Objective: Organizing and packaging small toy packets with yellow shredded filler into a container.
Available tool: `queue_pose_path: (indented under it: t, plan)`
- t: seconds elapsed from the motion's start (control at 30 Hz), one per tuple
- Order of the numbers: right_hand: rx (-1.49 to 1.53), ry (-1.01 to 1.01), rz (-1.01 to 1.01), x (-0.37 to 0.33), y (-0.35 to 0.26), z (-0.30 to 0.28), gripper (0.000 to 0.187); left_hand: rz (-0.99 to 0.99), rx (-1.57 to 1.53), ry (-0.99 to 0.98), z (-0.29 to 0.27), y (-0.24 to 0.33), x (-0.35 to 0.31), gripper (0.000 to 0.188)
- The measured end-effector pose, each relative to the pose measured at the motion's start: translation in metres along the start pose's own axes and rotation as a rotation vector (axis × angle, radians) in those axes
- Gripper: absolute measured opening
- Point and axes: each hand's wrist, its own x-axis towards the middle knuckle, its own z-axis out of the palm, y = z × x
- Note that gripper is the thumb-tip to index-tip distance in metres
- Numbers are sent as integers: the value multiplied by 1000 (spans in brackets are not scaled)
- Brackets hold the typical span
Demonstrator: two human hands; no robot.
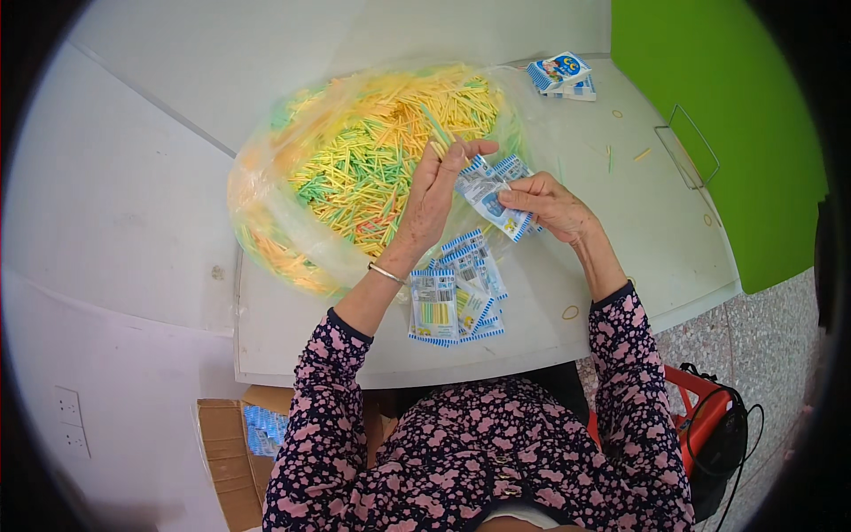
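Nearest the person, beside the table's front edge, stood a cardboard box (222,434) with blue packaging (264,430) inside. On the table (665,257), just beyond the edge, lay a loose pile of small packets (434,306), the one on top showing pale yellow and green sticks through its window. A rubber band (570,312) lay to the right of the pile.

Past the pile, the two hands worked close together. The left hand (428,199) had its thumb and fingers closed around a few coloured sticks (434,129), which stuck up at a slant, with one finger reaching toward the packet. The right hand (551,208) pinched a blue-and-white packet (483,197), thumb flat on its face; another packet showed behind it. From where I stood, I couldn't tell whether the held packet's end was open.

To my mind, the work called for a light thumb, so as not to crease the film, and a snug, even bunch of sticks with their ends level. Thin sticks like those would likely snap or scatter if squeezed at one tip.

Beyond the left hand, a big clear bag (251,191) gaped, heaped with more sticks. Farthest off, two packets (560,71) lay near the green panel (709,106).
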Motion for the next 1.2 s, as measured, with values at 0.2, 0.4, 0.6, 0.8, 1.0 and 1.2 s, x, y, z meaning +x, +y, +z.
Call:
queue_pose_path:
  t: [0.2,0.4,0.6,0.8,1.0,1.2]
  plan:
    - [-94,29,-40,3,4,2,24,-20,78,-58,-13,1,-2,31]
    - [-92,31,-53,5,5,1,26,-59,385,-134,-16,8,-2,33]
    - [-95,50,-109,7,4,9,29,-2,470,-76,-18,13,1,26]
    - [-159,36,-50,9,7,7,29,-48,447,-85,-10,18,2,31]
    - [-127,72,-135,8,6,19,27,3,573,-85,-8,22,4,33]
    - [-173,128,-118,5,7,0,21,-130,75,-73,-29,35,7,30]
